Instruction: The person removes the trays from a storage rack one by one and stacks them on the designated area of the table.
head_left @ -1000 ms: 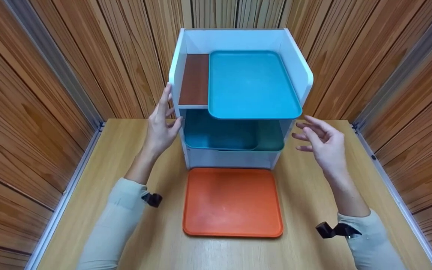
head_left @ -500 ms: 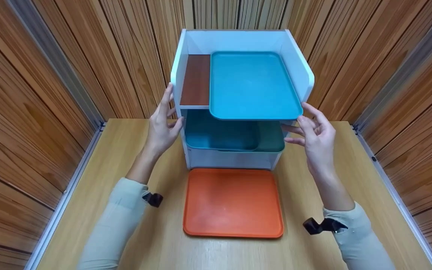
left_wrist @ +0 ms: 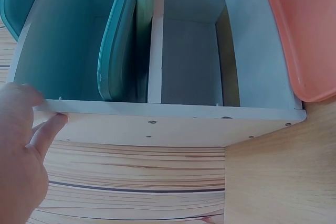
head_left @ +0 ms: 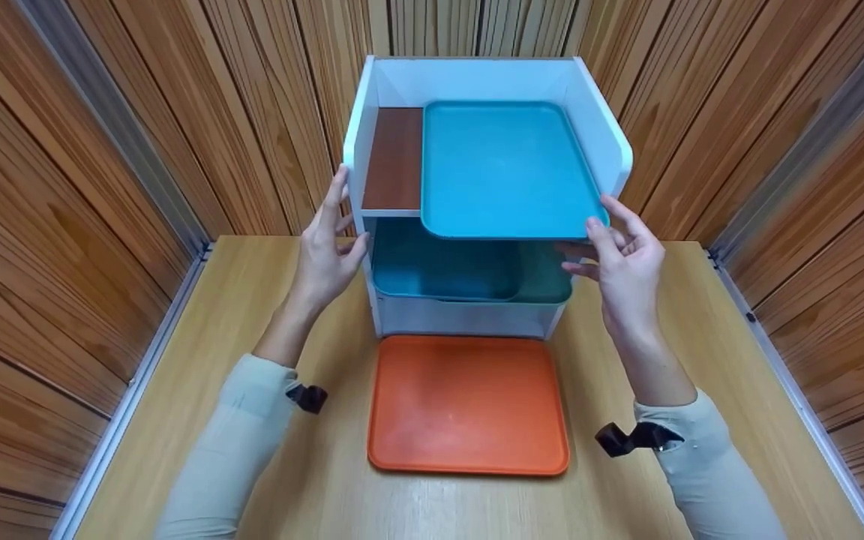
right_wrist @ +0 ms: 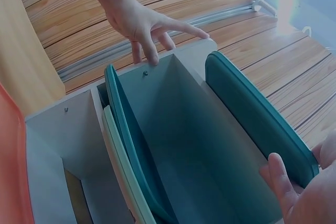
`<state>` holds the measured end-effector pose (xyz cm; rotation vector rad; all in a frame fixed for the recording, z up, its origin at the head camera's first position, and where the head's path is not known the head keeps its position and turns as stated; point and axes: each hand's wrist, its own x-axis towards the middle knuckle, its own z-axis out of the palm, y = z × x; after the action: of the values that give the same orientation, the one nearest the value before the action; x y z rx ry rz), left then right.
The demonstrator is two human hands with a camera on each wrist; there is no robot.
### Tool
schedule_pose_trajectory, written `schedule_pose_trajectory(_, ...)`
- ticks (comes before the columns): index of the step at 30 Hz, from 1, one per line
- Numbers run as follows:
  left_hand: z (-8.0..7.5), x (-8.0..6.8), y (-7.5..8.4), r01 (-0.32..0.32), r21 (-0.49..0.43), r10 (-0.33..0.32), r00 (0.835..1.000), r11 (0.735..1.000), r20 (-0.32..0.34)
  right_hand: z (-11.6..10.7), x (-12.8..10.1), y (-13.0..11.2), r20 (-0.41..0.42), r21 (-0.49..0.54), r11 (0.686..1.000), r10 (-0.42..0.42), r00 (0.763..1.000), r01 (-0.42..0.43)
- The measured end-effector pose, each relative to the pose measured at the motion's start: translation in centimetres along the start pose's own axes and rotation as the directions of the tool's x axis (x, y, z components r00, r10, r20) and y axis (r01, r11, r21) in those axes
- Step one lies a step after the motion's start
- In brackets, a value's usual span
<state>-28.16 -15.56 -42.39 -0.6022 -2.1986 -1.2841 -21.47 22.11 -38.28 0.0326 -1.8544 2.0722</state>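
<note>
The white shelf unit (head_left: 597,127) stands at the back of the wooden table (head_left: 252,465), close to the panelled wall behind, with bare table to either side of it. The blue tray (head_left: 507,169) lies on the top shelf, pushed against the right wall; its front edge juts past the shelf front, and a strip of brown shelf board (head_left: 393,159) shows to its left. On the middle shelf a teal tray (head_left: 439,266) sits over a paler green tray (head_left: 548,274), both overhanging the front a little. The orange tray (head_left: 468,405) lies flat on the table just in front of the unit's base, well apart from both hands.

The right hand (head_left: 627,266) is at the blue tray's front right corner: the thumb lies on the rim and the fingers reach beneath it, seemingly pinching the corner, though the head view hides the underside. The right wrist view shows a fingertip (right_wrist: 281,182) against the tray's dark edge (right_wrist: 257,114). The left hand (head_left: 325,247) rests flat with straight fingers against the unit's left wall, holding nothing; the left wrist view shows its fingers (left_wrist: 47,129) touching the wall's outer edge.

Only the wrist views show the unpainted outer side with its screw heads (left_wrist: 152,122)
</note>
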Motion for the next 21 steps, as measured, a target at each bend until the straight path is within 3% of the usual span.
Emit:
schedule_pose_trajectory(10,0.0,0.0,0.1,0.024,0.001,-0.024,1.0,1.0,0.005,0.0,-0.3,-0.3,-0.009,-0.001,1.0,0.008,1.0,-0.008)
schedule_pose_trajectory(21,0.0,0.0,-0.1,-0.019,0.017,0.019,1.0,1.0,-0.002,0.0,-0.9,-1.5,0.041,0.079,0.995,0.055,0.998,-0.058)
